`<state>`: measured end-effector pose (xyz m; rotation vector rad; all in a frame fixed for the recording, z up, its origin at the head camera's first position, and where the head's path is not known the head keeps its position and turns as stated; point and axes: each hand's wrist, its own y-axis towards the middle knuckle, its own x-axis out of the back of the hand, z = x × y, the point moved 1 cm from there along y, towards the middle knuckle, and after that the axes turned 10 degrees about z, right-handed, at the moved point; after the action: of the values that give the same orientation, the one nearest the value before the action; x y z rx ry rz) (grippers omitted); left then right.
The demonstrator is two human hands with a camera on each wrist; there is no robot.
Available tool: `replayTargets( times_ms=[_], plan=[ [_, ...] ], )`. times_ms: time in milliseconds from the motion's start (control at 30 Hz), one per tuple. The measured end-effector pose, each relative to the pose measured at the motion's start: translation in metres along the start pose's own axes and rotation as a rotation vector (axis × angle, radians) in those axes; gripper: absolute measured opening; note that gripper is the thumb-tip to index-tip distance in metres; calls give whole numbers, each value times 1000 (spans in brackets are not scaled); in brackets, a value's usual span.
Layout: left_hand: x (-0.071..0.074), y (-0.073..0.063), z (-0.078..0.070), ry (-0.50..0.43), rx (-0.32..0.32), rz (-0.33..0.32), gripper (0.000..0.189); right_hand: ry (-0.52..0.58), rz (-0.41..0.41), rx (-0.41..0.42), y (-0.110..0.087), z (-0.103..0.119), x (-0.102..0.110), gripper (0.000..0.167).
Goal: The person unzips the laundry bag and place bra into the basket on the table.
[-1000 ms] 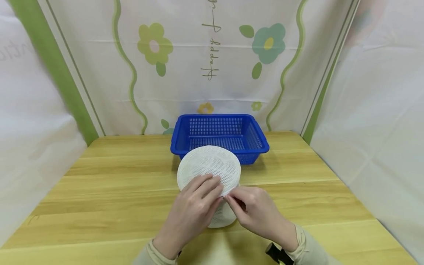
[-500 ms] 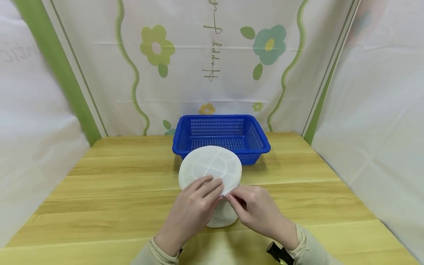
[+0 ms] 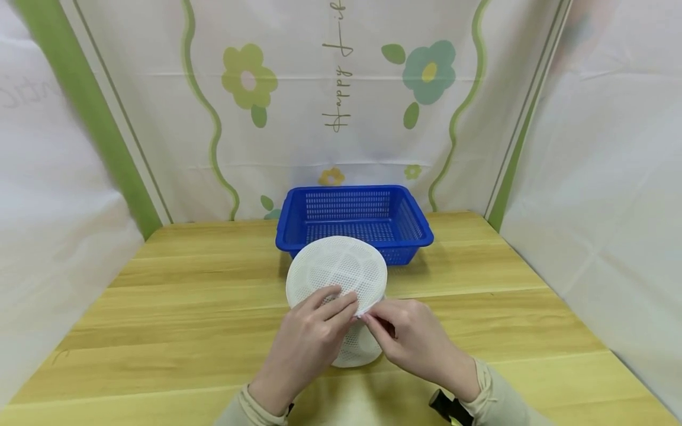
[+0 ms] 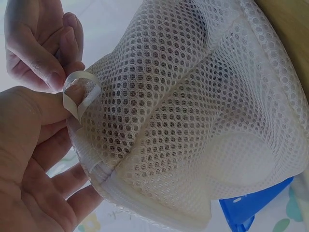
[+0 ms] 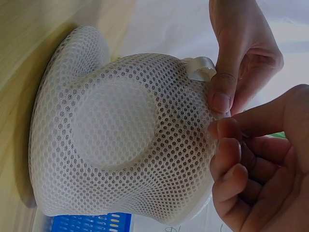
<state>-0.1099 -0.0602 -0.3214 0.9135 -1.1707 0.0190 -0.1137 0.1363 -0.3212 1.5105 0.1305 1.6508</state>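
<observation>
A white mesh laundry bag (image 3: pixel 334 266) stands on the table with its round top tilted up; a paler round patch shows through its side in the right wrist view. My left hand (image 3: pixel 311 334) grips the top's near edge, fingers spread over the mesh and thumb underneath. By that thumb a small ribbon loop (image 4: pixel 81 92) sticks out from the bag. Just right of it, my right hand (image 3: pixel 412 334) pinches the zippered edge (image 4: pixel 94 166) between thumb and forefinger, its other fingers curled. What exactly lies between those fingertips is hidden.
Behind the bag, a blue plastic basket (image 3: pixel 354 195) with slotted walls stands on the wooden table (image 3: pixel 186 331). Patterned white cloth (image 3: pixel 298 118) hangs at the back, with more white cloth along both sides. A dark strap (image 3: pixel 450 408) is at the right wrist.
The left fingers have slid slightly down the mesh toward the near edge. Both hands keep hold of the bag in nearly the same place; the head view shifts a little.
</observation>
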Motion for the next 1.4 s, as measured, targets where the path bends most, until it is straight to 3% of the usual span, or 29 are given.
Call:
replayTargets(
  times_ms=[300, 833, 1167, 1400],
  plan=[
    [0, 0, 1, 30, -25, -40, 19, -35, -3, 14, 2, 0, 0, 10],
    [3, 0, 2, -11, 16, 15, 15, -73, 4, 30, 5, -1, 1, 8],
    [3, 1, 2, -16, 16, 15, 16, -88, -1, 36, 5, -1, 3, 8],
    [2, 0, 1, -15, 8, -1, 16, -121, -27, -16, 2, 1, 5, 14]
  ],
)
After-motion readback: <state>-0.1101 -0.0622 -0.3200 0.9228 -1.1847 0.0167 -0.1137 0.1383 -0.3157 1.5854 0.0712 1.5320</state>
